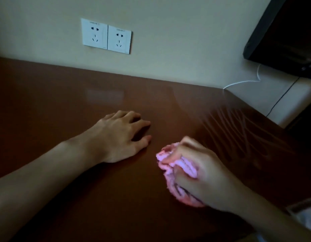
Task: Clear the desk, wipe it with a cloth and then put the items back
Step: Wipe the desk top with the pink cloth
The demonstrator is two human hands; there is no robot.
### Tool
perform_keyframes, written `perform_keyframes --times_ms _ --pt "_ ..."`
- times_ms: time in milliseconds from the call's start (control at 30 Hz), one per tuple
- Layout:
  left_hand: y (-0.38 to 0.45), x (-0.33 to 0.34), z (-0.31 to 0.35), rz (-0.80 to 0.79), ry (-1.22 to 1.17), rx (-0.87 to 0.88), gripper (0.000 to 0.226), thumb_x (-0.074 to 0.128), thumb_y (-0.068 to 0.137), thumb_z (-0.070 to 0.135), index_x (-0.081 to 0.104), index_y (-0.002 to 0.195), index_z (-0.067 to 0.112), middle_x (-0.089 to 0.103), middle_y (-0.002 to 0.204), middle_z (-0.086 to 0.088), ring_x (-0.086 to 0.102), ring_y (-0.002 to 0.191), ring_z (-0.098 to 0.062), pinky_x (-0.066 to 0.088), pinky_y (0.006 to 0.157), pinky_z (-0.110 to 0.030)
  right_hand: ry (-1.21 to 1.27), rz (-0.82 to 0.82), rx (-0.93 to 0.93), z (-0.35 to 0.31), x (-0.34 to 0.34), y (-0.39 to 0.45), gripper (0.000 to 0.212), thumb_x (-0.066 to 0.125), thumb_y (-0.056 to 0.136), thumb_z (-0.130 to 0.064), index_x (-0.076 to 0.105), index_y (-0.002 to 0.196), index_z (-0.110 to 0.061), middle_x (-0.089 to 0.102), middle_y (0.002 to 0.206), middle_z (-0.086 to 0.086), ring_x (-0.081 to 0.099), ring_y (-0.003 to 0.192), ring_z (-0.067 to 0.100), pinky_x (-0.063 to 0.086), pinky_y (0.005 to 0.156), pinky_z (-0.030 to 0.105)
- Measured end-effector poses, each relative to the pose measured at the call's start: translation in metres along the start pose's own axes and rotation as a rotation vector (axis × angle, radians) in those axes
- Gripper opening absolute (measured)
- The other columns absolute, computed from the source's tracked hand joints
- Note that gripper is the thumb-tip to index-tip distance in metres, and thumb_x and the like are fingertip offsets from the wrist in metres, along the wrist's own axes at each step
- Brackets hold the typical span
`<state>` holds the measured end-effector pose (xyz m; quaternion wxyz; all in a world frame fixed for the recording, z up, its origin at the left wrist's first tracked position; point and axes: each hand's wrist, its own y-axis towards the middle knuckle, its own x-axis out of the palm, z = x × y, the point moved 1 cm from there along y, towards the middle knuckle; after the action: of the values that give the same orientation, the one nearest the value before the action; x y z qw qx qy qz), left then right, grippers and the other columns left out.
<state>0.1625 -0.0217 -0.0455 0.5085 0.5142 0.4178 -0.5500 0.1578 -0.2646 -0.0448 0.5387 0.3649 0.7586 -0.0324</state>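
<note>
A glossy brown desk fills most of the view. My right hand is balled around a crumpled pink cloth and presses it onto the desk at the lower right; pink folds stick out past the fingers. My left hand rests palm down on the desk a little to the left of the cloth, fingers slightly spread, holding nothing. Wet streaks show on the surface beyond my right hand.
Two white wall sockets sit above the desk's back edge. A dark screen hangs at the upper right, with a white cable and a black cable running down the wall by the desk's right corner.
</note>
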Motion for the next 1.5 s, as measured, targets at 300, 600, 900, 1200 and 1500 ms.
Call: perform_keyframes --times_ms 300,600,900,1200,1500 --pt "-0.001 -0.005 0.003 -0.062 -0.019 -0.021 0.069 0.017 0.089 0.078 0.017 0.154 0.054 0.017 0.163 0.017 0.016 0.150 -0.013 0.026 0.116 -0.043 -0.128 0.046 0.021 -0.005 0.001 0.012 0.017 0.066 0.086 -0.018 0.071 0.102 -0.022 0.060 0.103 -0.018 0.062 0.099 0.012 0.047 0.085 0.021" --pt "-0.002 -0.002 0.000 -0.075 -0.033 -0.023 0.068 0.017 0.090 0.077 0.016 0.154 0.055 0.017 0.164 0.016 0.015 0.151 -0.016 0.026 0.116 -0.047 -0.178 0.142 0.158 0.015 -0.006 0.027 0.011 0.063 0.089 -0.022 0.070 0.097 -0.023 0.060 0.102 -0.015 0.064 0.099 0.015 0.048 0.080 0.029" --pt "-0.002 -0.002 0.001 -0.060 -0.012 -0.002 0.066 0.018 0.094 0.074 0.019 0.155 0.050 0.019 0.164 0.011 0.018 0.151 -0.019 0.023 0.118 -0.045 -0.136 0.138 0.171 0.023 -0.019 0.021 0.013 0.060 0.086 -0.032 0.071 0.094 -0.029 0.062 0.099 -0.024 0.064 0.097 0.007 0.051 0.083 0.034" --pt "0.000 -0.001 0.000 -0.059 -0.002 0.005 0.067 0.018 0.094 0.073 0.019 0.156 0.047 0.018 0.165 0.009 0.017 0.152 -0.020 0.020 0.119 -0.045 -0.002 0.097 0.003 0.007 -0.014 0.001 0.015 0.071 0.085 -0.017 0.078 0.095 -0.026 0.069 0.107 -0.007 0.071 0.094 0.014 0.057 0.080 0.037" --pt "0.000 -0.001 -0.001 -0.069 -0.003 0.000 0.067 0.018 0.094 0.073 0.017 0.157 0.048 0.015 0.166 0.010 0.012 0.153 -0.019 0.017 0.120 -0.044 -0.107 0.093 0.024 0.012 -0.009 0.001 0.009 0.069 0.088 -0.021 0.075 0.094 -0.023 0.068 0.103 -0.007 0.069 0.097 0.011 0.053 0.083 0.028"
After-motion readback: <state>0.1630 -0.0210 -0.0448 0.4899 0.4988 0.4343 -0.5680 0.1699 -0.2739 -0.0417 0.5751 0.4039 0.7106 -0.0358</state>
